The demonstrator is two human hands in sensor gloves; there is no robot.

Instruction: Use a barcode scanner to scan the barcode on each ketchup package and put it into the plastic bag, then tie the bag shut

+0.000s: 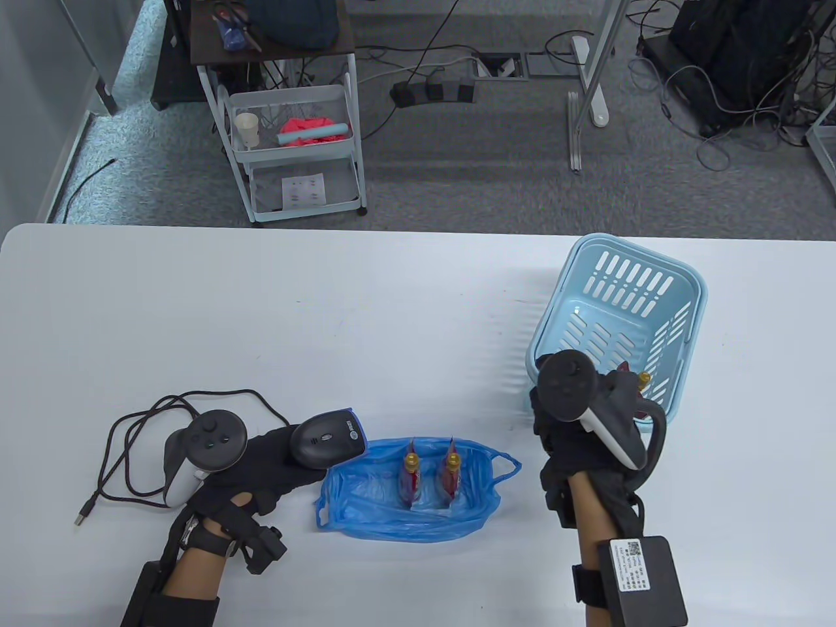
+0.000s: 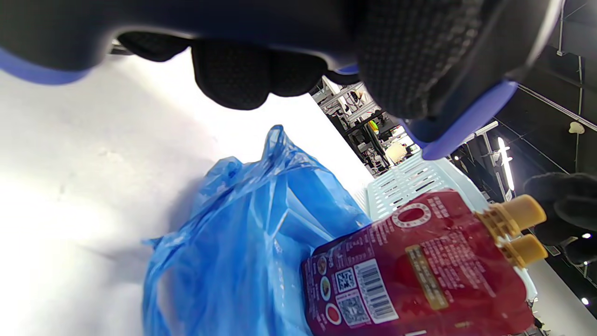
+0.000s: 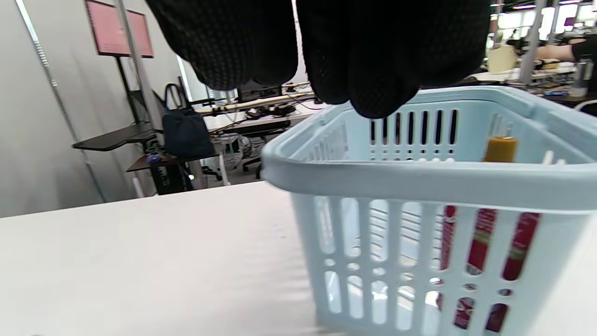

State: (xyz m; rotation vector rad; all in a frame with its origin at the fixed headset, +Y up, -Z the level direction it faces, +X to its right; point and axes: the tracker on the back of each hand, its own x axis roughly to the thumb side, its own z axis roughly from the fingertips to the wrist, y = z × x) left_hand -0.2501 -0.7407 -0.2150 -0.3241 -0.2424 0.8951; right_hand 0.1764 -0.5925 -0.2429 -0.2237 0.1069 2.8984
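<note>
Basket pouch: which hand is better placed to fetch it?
Right. The right hand hovers at the basket rim, near the ketchup pouch inside; the left hand grips the scanner beside the bag.

A white worktop carries an open blue plastic bag near its front edge, a light blue basket at the right, and a looped black cable at the left.

Two red, yellow-capped ketchup packages stand upright in the open blue plastic bag.
</note>
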